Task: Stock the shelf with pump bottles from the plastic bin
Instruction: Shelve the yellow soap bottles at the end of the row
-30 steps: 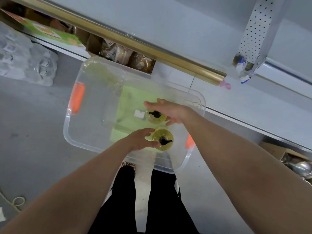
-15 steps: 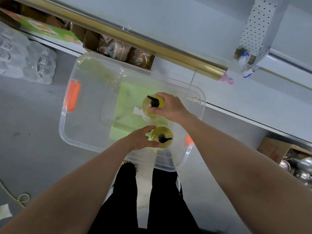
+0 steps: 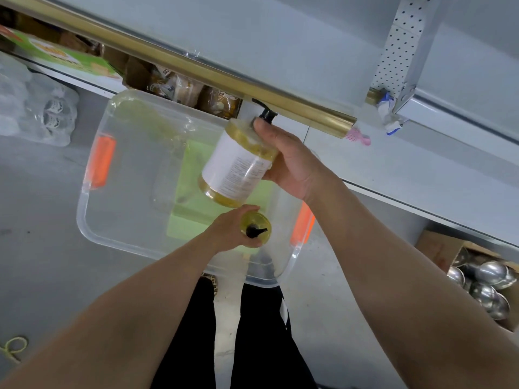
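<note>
Bottle one [image 3: 238,164], amber with a white label, is gripped at its shoulder by the right hand [image 3: 292,161], tilted above the bin's far edge, its pump near the brass shelf rail [image 3: 224,77]. Left hand [image 3: 230,231] wraps a second pump bottle [image 3: 256,230] upright inside the clear plastic bin [image 3: 92,228], near its right front corner.

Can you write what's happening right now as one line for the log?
right hand: holds lifted pump bottle, tilted | left hand: grips second pump bottle, upright in plastic bin | shelf: neither bottle placed yet
</note>
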Demonstrator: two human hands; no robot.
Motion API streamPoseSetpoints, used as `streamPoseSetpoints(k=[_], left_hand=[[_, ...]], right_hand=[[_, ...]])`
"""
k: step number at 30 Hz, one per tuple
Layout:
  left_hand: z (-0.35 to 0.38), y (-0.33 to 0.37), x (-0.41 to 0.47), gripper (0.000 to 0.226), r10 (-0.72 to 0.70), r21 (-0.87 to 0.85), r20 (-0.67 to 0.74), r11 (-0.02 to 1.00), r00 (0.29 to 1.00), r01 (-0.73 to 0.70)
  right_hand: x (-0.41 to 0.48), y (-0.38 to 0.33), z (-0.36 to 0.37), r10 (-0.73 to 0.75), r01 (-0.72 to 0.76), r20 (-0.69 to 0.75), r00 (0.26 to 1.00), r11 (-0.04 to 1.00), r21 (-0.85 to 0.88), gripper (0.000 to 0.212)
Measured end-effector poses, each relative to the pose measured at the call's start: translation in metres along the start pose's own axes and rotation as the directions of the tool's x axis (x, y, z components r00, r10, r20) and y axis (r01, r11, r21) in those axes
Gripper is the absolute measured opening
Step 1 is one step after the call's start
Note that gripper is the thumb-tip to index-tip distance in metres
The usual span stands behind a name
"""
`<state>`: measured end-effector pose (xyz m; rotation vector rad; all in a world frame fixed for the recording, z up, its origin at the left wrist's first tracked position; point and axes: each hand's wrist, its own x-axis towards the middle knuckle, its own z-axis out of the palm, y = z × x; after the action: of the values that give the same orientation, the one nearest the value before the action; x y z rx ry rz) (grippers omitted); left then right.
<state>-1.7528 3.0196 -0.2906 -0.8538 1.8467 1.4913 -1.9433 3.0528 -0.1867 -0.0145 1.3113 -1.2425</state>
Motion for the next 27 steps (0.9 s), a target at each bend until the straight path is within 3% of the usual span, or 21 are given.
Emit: streamPoseSetpoints(k=[2, 5, 9, 13, 16, 20, 24, 27], left_hand=[[-0.009, -0.002, 0.002, 0.071, -0.023, -0.124, 0.014, 0.992, 1.0, 0.024], [-0.028, -0.005, 0.003, 0.063, -0.118, -0.405, 0.057, 0.905, 0.991, 0.131], [-0.051, -0.01, -0.006, 0.082, -0.13, -0.571, 0.152, 0.798, 0.98, 0.194], [-0.065, -0.008, -0.026, 0.088, 0.006, -0.721, 0.159, 0.684, 0.987, 0.112], [-0.075, 0.003, -0.047, 0.089, 0.054, -0.77, 0.128, 0.635, 0.99, 0.065], [-0.095, 0.021, -0.079, 0.046, 0.094, -0.854, 0.067, 0.519, 0.993, 0.008], [-0.118, 0.036, -0.12, 0.06, 0.06, -0.922, 0.054, 0.387, 0.997, 0.026], [-0.133, 0.054, -0.16, 0.053, 0.048, -0.938, 0.034, 0.346, 0.998, 0.015]], right_hand=[[-0.002, -0.004, 0.0, 0.055, -0.057, 0.055, 0.997, 0.998, 0.036, 0.035], [-0.003, -0.009, -0.001, 0.132, -0.138, 0.067, 0.989, 0.985, 0.104, 0.032], [-0.004, -0.017, -0.003, 0.18, -0.188, 0.066, 0.981, 0.97, 0.156, 0.061], [-0.013, -0.033, 0.002, 0.192, -0.214, 0.132, 0.972, 0.96, 0.182, 0.082], [-0.026, -0.042, 0.017, 0.15, -0.186, 0.187, 0.971, 0.964, 0.192, 0.071], [-0.048, -0.05, 0.044, 0.037, -0.116, 0.234, 0.972, 0.936, 0.333, 0.065], [-0.077, -0.065, 0.076, -0.072, -0.019, 0.185, 0.98, 0.893, 0.45, 0.064], [-0.103, -0.076, 0.1, -0.116, 0.056, 0.114, 0.987, 0.901, 0.43, 0.066]])
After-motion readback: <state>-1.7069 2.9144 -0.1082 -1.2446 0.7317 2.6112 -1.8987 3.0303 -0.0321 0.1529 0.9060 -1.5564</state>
